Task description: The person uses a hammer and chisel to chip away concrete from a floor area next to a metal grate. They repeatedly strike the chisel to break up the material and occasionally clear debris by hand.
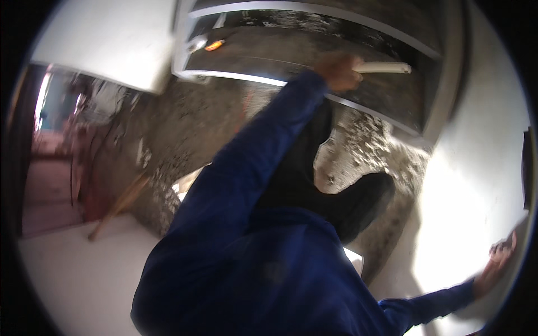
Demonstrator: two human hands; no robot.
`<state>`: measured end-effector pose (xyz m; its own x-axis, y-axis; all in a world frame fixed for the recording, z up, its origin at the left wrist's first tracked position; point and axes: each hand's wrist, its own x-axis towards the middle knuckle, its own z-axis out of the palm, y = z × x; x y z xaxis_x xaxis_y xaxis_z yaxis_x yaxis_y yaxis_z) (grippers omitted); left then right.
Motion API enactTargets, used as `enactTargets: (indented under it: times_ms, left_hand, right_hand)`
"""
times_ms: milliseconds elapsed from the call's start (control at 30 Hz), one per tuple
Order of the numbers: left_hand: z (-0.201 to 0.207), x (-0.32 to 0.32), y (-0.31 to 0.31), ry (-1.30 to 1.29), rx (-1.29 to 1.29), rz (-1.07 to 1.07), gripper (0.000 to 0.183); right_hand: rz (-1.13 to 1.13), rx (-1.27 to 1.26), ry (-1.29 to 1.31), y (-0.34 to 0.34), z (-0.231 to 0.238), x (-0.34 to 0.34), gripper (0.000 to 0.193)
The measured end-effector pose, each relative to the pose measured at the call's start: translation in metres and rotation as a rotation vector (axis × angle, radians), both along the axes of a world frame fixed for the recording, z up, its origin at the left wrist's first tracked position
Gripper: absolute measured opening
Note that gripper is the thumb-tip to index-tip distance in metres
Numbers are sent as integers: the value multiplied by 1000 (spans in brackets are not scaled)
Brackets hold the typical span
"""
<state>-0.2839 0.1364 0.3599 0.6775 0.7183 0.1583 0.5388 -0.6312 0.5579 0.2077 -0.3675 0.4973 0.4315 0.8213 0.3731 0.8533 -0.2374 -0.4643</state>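
Along the right side, wall: a white wall point(476, 162) curves with the lens, brightly lit toward its middle.
Ground: a rough, crumbly grey-brown floor point(370, 140) spreads around the person, sunlit in patches near the frame.
Upper left: a plain white panel point(112, 45) comes down to a corner beside the frame.
Frame: a light-grey frame point(238, 75) with long bars stands ahead of the person, a dark, dirty surface between its bars.
Clothing: a dark blue long-sleeved top point(269, 274) fills the lower middle; black trousers point(358, 207) show beyond it, the knees bent.
Stick: a light brown wooden stick point(119, 207) slants at the left.
Strip: a narrow pale strip point(386, 68) sticks out rightward from the left hand point(340, 73), over the dark surface inside the frame.
Left grip: blurred, fingers closed around one end of the strip.
Right grip: the right hand point(499, 255) is at the far right edge, near the wall; whether it holds anything, I cannot tell.
Bright spot: a small orange item point(214, 45) lies in the frame's left part, beside a blurred whitish thing point(196, 43).
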Motion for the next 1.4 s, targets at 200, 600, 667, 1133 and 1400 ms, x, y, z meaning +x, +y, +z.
enactTargets:
  times_ms: [200,600,667,1133,1400]
  left_hand:
    - [22,3,-12,60,-60,9,33]
    - [21,11,-23,18,-10,54,30]
    - [20,9,-22,3,2,50,30]
    - [20,-5,-26,-28,-73,85,32]
    - [16,0,-21,-22,-91,64,39]
  right_hand:
    - [-259,166,529,-4,-2,34,54]
    - [-152,214,702,41,-7,-3,51]
    - [-137,221,712,43,-6,-8,52]
    - [-81,265,761,44,-2,-28,54]
    - [-78,281,776,35,5,-28,56]
